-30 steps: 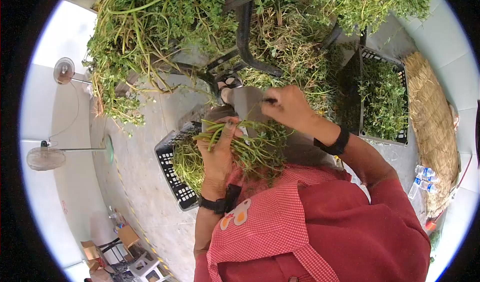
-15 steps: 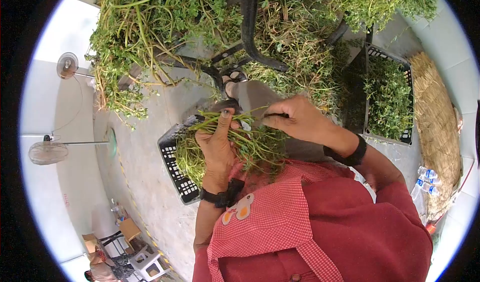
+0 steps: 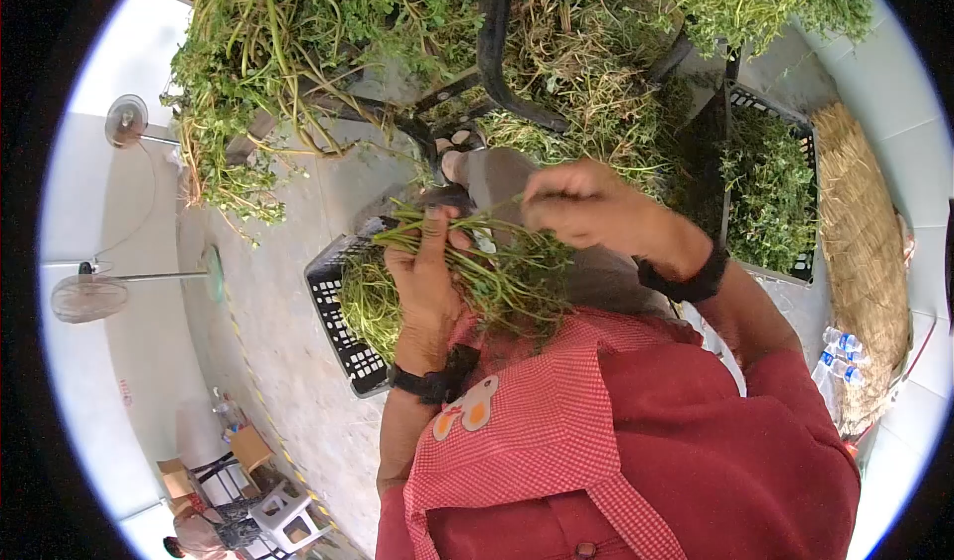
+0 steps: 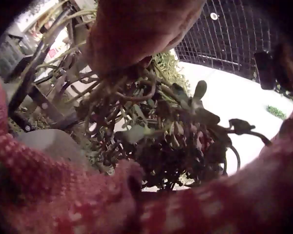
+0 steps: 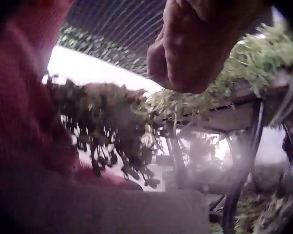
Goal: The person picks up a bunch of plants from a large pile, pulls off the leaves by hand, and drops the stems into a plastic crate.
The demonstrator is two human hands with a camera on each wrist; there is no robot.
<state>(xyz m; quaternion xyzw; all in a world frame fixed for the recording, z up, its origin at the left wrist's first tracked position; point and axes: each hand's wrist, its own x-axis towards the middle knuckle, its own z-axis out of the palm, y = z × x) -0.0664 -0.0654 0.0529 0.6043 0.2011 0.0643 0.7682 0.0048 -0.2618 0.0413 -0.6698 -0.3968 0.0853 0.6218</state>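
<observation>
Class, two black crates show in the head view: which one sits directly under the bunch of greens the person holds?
The crate under the left hand, below its bunch. The other crate stands apart beside the straw.

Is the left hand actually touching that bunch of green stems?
Touching. In the head view the left hand has its fingers curled round the bunch of green stems, thumb pressed over the stalks, above the black crate.
</observation>
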